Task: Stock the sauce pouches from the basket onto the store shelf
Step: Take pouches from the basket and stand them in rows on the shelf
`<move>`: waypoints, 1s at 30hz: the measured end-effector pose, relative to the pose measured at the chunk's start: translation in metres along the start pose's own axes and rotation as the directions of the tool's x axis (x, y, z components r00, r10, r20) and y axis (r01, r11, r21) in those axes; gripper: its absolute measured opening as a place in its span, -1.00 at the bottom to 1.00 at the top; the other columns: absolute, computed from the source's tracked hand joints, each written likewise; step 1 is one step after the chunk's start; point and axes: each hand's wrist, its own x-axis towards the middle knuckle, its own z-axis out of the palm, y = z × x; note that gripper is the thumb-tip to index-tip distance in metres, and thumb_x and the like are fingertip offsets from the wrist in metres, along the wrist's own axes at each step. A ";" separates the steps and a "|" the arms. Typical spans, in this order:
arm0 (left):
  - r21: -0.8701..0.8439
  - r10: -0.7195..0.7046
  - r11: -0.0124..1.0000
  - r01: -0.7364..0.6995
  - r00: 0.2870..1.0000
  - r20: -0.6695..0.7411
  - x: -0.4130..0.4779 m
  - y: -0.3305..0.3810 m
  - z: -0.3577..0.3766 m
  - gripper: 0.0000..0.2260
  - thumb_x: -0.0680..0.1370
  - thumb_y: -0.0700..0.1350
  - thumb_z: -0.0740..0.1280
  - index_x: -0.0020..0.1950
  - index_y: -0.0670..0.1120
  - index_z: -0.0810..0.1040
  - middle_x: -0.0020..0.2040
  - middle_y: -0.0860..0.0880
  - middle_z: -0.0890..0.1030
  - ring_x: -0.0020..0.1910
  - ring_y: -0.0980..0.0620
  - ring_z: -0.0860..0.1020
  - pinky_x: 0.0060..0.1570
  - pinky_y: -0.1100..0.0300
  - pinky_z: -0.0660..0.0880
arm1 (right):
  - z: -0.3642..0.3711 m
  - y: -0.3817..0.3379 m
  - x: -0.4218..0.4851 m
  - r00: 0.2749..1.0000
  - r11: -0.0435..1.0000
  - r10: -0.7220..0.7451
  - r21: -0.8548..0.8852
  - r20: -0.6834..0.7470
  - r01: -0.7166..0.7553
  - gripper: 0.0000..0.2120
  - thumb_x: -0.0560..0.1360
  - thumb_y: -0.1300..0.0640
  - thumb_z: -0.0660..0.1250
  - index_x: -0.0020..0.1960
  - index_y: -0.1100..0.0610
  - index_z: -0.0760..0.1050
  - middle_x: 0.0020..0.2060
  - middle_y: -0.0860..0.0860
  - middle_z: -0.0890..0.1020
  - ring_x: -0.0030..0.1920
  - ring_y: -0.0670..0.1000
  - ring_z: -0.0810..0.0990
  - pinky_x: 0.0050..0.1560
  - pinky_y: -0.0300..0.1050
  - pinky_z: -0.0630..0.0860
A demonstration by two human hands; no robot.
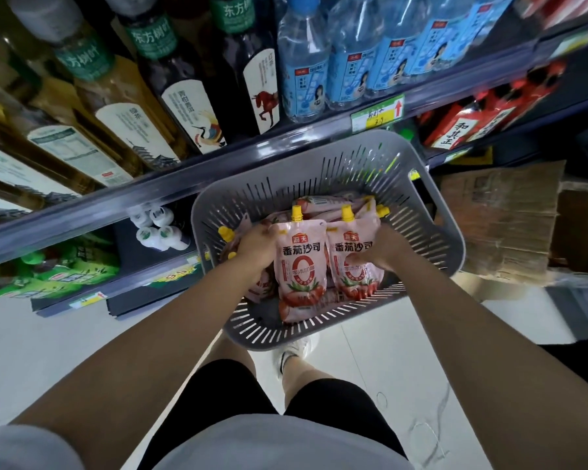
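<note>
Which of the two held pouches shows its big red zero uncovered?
The left pouch, held at its edge by the left hand. The right hand has fingers across the zero of the right pouch.

- The upper shelf [170,189] slants from the left edge to the upper right; tea bottles [170,79] and blue-labelled water bottles [302,69] stand on it.
- The lower shelf [82,296], at left, carries green packs [48,273] and white-capped bottles [157,228].
- The pale floor [48,334] bears flattened cardboard [503,225] at right.
- The grey basket [319,164], centre, holds sauce pouches [301,266]; its support is hidden.
</note>
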 end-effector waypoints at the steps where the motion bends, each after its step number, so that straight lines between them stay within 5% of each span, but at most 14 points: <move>1: -0.039 -0.006 0.999 0.006 1.000 -0.016 -0.001 -0.001 0.000 -0.69 0.65 -0.03 0.11 0.17 -0.20 0.52 0.14 0.00 0.50 0.16 -0.05 0.49 0.20 0.07 0.42 | -0.003 0.002 -0.001 0.999 0.999 -0.020 -0.047 0.031 0.021 -0.27 0.22 0.00 0.62 0.25 0.30 0.45 0.18 0.19 0.58 0.17 0.18 0.55 0.17 -0.03 0.49; 6: -0.021 0.045 0.999 -0.046 0.998 -0.036 -0.011 -0.001 0.007 -0.71 0.64 0.01 0.14 0.04 -0.15 0.55 -0.05 0.00 0.47 -0.02 0.04 0.42 -0.06 0.18 0.29 | -0.005 0.003 -0.008 0.999 0.998 -0.047 -0.047 0.007 0.047 -0.36 0.24 -0.03 0.59 0.15 0.34 0.52 0.10 0.22 0.62 0.10 0.18 0.59 0.14 0.03 0.52; 10: 0.023 0.197 0.980 -0.196 0.980 -0.027 -0.026 -0.001 0.010 -0.70 0.62 0.04 0.16 0.05 -0.13 0.57 -0.04 -0.06 0.59 -0.04 -0.01 0.50 -0.10 0.16 0.41 | -0.011 0.002 -0.021 0.997 0.998 0.006 -0.067 -0.071 -0.011 -0.42 0.25 -0.10 0.57 -0.02 0.34 0.49 -0.02 0.21 0.64 -0.05 0.14 0.59 -0.22 -0.12 0.46; 15: 0.095 0.409 0.911 -0.402 0.910 -0.062 -0.037 0.012 -0.007 -0.73 0.61 0.07 0.17 -0.10 -0.10 0.48 -0.20 0.01 0.55 -0.18 0.04 0.51 -0.19 0.20 0.41 | -0.020 0.000 -0.034 0.975 0.991 0.076 0.127 -0.208 -0.050 -0.45 0.27 -0.04 0.58 0.09 0.29 0.54 0.00 0.19 0.66 0.02 0.15 0.63 0.05 0.02 0.57; 19: -0.066 0.538 0.835 -0.546 0.836 -0.110 -0.054 0.034 -0.033 -0.74 0.62 -0.01 0.18 -0.18 -0.14 0.42 -0.25 -0.07 0.51 -0.27 0.04 0.46 -0.24 0.18 0.37 | -0.023 -0.010 -0.058 0.947 0.972 0.104 0.233 -0.305 -0.032 -0.41 0.27 -0.07 0.57 0.11 0.30 0.53 0.02 0.20 0.65 0.07 0.18 0.62 0.02 -0.02 0.52; 21: -0.089 0.606 0.776 -0.624 0.778 -0.166 -0.066 0.043 -0.053 -0.74 0.62 -0.04 0.19 -0.24 -0.08 0.38 -0.32 0.00 0.46 -0.35 0.12 0.40 -0.35 0.33 0.31 | -0.025 -0.019 -0.076 0.918 0.963 0.088 0.268 -0.387 0.020 -0.45 0.30 -0.06 0.56 0.10 0.29 0.53 0.01 0.21 0.65 0.06 0.20 0.61 -0.06 -0.05 0.47; 25: -0.139 0.696 0.660 -0.738 0.671 -0.257 -0.096 0.062 -0.107 -0.74 0.63 -0.02 0.18 -0.25 -0.04 0.34 -0.34 0.01 0.39 -0.34 0.10 0.37 -0.35 0.23 0.30 | -0.034 -0.052 -0.118 0.881 0.954 -0.013 0.258 -0.473 0.152 -0.60 0.31 -0.05 0.55 -0.24 0.26 0.50 -0.36 0.11 0.57 -0.22 0.14 0.57 -0.27 -0.11 0.38; 30: -0.108 0.745 0.545 -0.831 0.540 -0.391 -0.133 0.065 -0.181 -0.69 0.61 0.02 0.20 -0.19 -0.19 0.43 -0.29 -0.22 0.52 -0.31 0.04 0.44 -0.31 0.01 0.39 | -0.041 -0.114 -0.189 0.813 0.893 -0.229 0.217 -0.536 0.394 -0.51 0.29 0.05 0.58 -0.50 0.05 0.26 -0.73 -0.10 0.36 -0.54 -0.05 0.31 -0.50 -0.18 0.17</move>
